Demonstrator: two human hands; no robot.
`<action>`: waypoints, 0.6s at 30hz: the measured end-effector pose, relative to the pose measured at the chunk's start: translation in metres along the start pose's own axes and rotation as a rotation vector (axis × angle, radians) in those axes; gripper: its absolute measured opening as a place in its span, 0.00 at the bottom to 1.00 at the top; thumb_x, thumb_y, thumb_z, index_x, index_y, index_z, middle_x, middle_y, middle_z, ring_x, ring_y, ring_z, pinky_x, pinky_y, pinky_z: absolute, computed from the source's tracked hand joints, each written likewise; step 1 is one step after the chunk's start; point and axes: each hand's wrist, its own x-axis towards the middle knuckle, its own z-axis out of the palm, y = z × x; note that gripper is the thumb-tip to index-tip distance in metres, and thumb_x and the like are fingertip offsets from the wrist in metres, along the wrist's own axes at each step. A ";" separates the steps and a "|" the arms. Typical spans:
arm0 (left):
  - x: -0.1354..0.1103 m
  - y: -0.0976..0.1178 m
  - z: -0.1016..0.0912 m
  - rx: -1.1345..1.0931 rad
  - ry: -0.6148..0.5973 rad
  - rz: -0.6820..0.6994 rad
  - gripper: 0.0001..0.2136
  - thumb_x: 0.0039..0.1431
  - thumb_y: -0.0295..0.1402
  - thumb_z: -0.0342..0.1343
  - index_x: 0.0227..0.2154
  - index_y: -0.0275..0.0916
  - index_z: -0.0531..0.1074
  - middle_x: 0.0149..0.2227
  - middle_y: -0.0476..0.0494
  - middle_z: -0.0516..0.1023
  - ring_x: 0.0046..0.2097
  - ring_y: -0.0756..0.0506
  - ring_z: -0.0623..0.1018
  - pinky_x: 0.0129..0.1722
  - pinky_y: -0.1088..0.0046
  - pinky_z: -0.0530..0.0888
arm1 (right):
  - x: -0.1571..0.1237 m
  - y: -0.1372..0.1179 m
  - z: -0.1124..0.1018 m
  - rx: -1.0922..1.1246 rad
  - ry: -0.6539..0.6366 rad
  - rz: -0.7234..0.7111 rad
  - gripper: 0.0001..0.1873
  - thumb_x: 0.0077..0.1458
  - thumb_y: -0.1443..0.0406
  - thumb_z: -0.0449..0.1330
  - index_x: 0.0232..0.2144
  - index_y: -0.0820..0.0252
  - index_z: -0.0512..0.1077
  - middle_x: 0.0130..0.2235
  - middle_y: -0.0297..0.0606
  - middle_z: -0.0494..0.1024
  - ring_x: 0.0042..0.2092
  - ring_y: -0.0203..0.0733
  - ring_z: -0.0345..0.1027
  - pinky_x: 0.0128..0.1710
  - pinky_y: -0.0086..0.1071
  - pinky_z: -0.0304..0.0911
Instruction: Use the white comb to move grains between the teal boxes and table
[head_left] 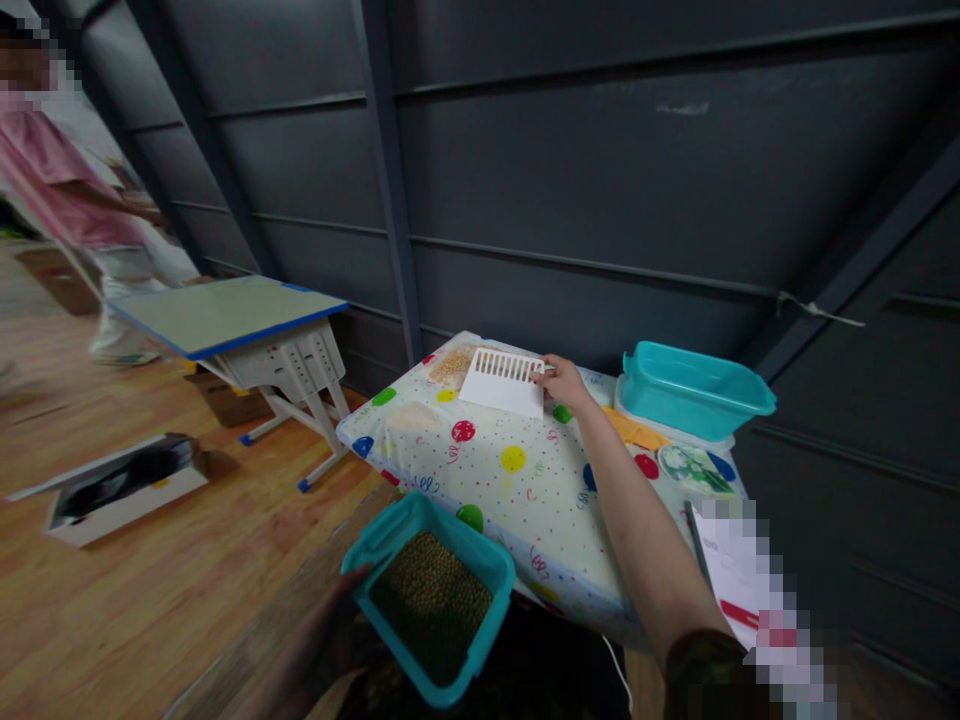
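Note:
My left hand (349, 625), in shadow, grips the left rim of a turquoise plastic basin (499, 560). Round yellowish-green beans (435, 585) lie in the basin, which is held low at the table's front edge. My right hand (564, 383) reaches across the table and is closed on the right end of a flat white plastic piece (504, 392) with a row of slots along its top. Just left of that piece is a heap of yellowish grains (450, 366), perhaps in a clear bag. A paler heap (414, 416) lies nearer the front left.
A balloon-print cloth covers the table (517, 490). A larger turquoise basin (697, 395), an orange cloth (636, 430), a green-and-white packet (694, 470) and papers (724, 565) lie right. Left are a desk (240, 310), an open box (127, 490) and a person in pink (67, 180).

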 end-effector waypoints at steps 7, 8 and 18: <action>0.023 -0.016 -0.026 -0.097 -0.082 -0.022 0.49 0.52 0.52 0.78 0.72 0.40 0.66 0.42 0.40 0.93 0.56 0.26 0.89 0.51 0.54 0.85 | 0.014 0.013 -0.001 -0.106 0.149 -0.123 0.10 0.49 0.62 0.68 0.36 0.54 0.77 0.27 0.33 0.80 0.31 0.46 0.74 0.33 0.35 0.67; 0.024 -0.016 -0.027 -0.096 -0.090 -0.026 0.50 0.50 0.52 0.78 0.72 0.39 0.66 0.44 0.39 0.93 0.56 0.25 0.89 0.51 0.54 0.85 | 0.016 0.015 -0.002 -0.113 0.158 -0.139 0.10 0.49 0.61 0.68 0.36 0.54 0.77 0.28 0.33 0.80 0.32 0.47 0.74 0.33 0.35 0.68; 0.025 -0.020 -0.026 -0.131 -0.089 -0.002 0.49 0.37 0.56 0.84 0.61 0.43 0.72 0.38 0.45 0.92 0.56 0.24 0.89 0.58 0.51 0.80 | 0.018 0.009 0.001 -0.074 0.119 -0.196 0.13 0.51 0.61 0.68 0.40 0.56 0.80 0.31 0.36 0.84 0.33 0.47 0.78 0.35 0.36 0.72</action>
